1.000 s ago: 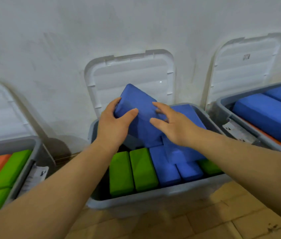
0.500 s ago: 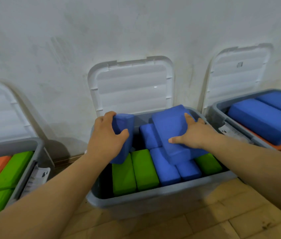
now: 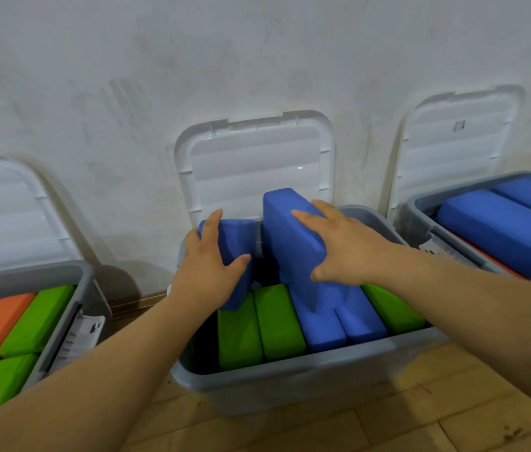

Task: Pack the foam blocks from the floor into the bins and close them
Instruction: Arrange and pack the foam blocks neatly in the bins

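Observation:
The middle grey bin (image 3: 290, 383) stands against the wall with its white lid (image 3: 254, 164) tipped open behind it. Two green foam blocks (image 3: 261, 324) and blue foam blocks (image 3: 339, 321) stand on edge inside it. My left hand (image 3: 208, 272) grips an upright blue block (image 3: 235, 243) at the bin's back left corner, thumb on its front face. My right hand (image 3: 345, 246) holds a larger blue block (image 3: 290, 239), tilted up on end in the bin's middle, fingers over its top and thumb low on its side.
A left bin (image 3: 62, 275) holds orange, green and blue blocks. A right bin (image 3: 427, 210) holds blue blocks above an orange one. Both have lids open against the white wall. Wooden floor (image 3: 388, 419) runs in front of the bins.
The big blue block under my right hand has tipped from lying flat to standing nearly upright. The left-hand block stays upright at the bin's back left corner.

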Tool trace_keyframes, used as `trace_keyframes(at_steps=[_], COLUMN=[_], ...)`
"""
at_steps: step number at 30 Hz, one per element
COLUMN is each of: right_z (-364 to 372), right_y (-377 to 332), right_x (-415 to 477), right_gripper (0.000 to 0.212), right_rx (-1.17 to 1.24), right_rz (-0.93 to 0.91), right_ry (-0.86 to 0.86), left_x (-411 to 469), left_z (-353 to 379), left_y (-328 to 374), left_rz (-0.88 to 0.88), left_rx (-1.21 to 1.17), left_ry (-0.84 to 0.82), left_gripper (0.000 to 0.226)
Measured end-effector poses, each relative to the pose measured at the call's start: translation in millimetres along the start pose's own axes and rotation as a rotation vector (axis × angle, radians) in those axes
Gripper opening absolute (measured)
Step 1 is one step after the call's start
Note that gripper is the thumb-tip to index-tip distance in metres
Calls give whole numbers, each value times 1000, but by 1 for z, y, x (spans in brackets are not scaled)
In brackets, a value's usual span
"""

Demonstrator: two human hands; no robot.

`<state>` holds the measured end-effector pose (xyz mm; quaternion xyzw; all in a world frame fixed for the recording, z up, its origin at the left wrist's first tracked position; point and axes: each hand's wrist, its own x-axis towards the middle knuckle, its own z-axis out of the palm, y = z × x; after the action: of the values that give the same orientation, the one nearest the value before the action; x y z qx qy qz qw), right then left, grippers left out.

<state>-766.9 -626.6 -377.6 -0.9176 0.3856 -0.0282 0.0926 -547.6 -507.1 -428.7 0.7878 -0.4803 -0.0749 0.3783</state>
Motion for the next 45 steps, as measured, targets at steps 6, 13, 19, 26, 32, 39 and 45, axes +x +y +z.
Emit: trace_keyframes(at_steps=[6, 13, 19, 26, 32, 39, 45], right_z=[2, 16, 39, 61, 43, 20, 36], right_y=[-18, -41, -50, -66, -70, -77, -84], right_x=[12, 34, 48, 49, 49, 78, 100], right_gripper=[77, 56, 57, 110, 92, 68, 67], right_rx=[427, 597, 485, 219, 254, 249, 61], right_rz=[-137, -202, -43, -91, -148, -33, -9], right_ry=[512, 719, 369, 203, 351, 265, 167], left_x=[-1, -2, 2, 3, 1, 5, 11], left_z=[-13, -25, -25, -29, -34, -33, -31], left_y=[-3, -17, -22, -33, -41, -41, -41], left_rz=[-21, -50, -29, -12, 1, -29, -57], left_rx=[64, 39, 56, 54, 53, 21, -31], left_ry=[74, 84, 83, 77, 76, 76, 67], left_gripper=[88, 85, 81, 80, 78, 73, 73])
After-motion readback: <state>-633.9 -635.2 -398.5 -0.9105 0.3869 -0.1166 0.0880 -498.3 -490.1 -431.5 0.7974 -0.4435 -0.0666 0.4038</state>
